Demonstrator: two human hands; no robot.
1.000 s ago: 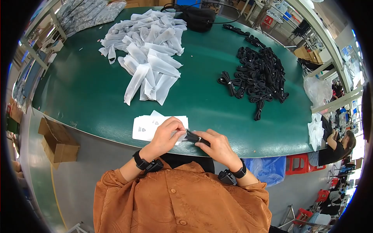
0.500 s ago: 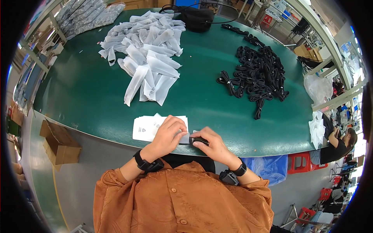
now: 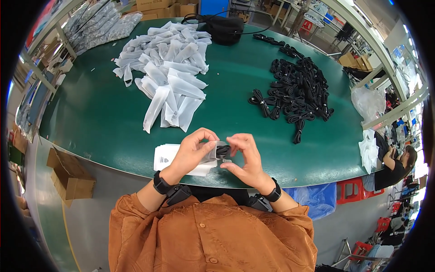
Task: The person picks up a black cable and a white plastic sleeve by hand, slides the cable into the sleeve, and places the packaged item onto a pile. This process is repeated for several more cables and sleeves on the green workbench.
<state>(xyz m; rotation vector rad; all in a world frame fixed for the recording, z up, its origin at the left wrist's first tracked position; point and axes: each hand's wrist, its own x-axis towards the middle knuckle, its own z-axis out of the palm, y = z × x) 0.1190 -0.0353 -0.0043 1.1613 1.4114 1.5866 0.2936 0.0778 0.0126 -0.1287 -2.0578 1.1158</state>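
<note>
My left hand [image 3: 191, 153] pinches a small translucent plastic bag [image 3: 210, 157] just above the table's near edge. A coiled black cable [image 3: 222, 152] sits at the bag's mouth, partly inside it. My right hand [image 3: 249, 164] is open, its thumb and fingers spread around the cable's outer end without closing on it. Under and beside my left hand lies a stack of flat whitish bags [image 3: 164, 158] with small dark print. Farther off, to the left, is a heap of filled whitish bags [image 3: 170, 72]. A pile of bundled black cables [image 3: 301, 88] lies to the right.
The green table [image 3: 235, 111] curves around in front of me. A black pouch [image 3: 225, 31] stands at its far edge. Clear bags [image 3: 97, 27] are heaped at the far left. An open cardboard box [image 3: 72, 177] is on the floor. Another person [image 3: 395, 165] sits at the right.
The cable has gone from my right hand's grip into the bag's mouth. My right fingers have opened and spread. Both hands have risen slightly off the stack.
</note>
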